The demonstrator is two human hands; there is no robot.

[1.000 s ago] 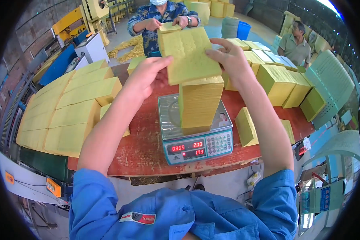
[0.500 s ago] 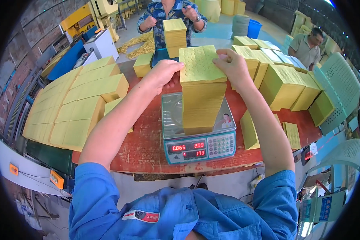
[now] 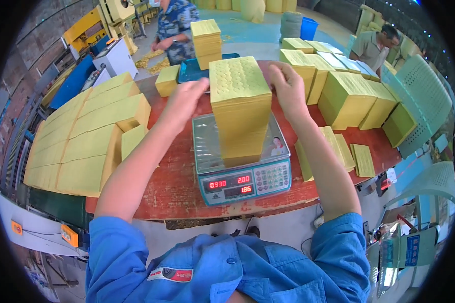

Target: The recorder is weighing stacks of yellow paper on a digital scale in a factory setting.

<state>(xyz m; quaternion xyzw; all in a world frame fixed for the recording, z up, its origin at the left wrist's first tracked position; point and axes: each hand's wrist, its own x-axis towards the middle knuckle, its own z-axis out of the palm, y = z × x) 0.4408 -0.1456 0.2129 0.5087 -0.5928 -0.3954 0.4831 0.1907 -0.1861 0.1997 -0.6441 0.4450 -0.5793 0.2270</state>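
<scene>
A tall stack of yellow paper sheets [image 3: 240,116], its top sheet dimpled in rows, stands on the metal pan of a digital scale [image 3: 245,184] with lit red figures. My left hand [image 3: 186,101] is at the stack's upper left side, somewhat blurred, with its fingers loosely apart and nothing seen in them. On the other side, my right hand [image 3: 290,91] hovers just off the upper right edge. Its fingers are bent, thumb and forefinger parted, and I see nothing between them. The far sides of both hands are partly hidden.
Yellow paper blocks [image 3: 81,141] crowd the left, and more paper stacks [image 3: 349,98] line the right of the red table [image 3: 172,187]. Beyond the scale, another stack [image 3: 206,43] sits on a blue-tray scale [image 3: 189,70]. A co-worker [image 3: 177,30] stands behind it; another person [image 3: 376,48] is far right.
Both hands have moved off the stack's top edges. The top sheet now lies in line with the stack, and the scale's figures have changed. The co-worker opposite has turned to the left.
</scene>
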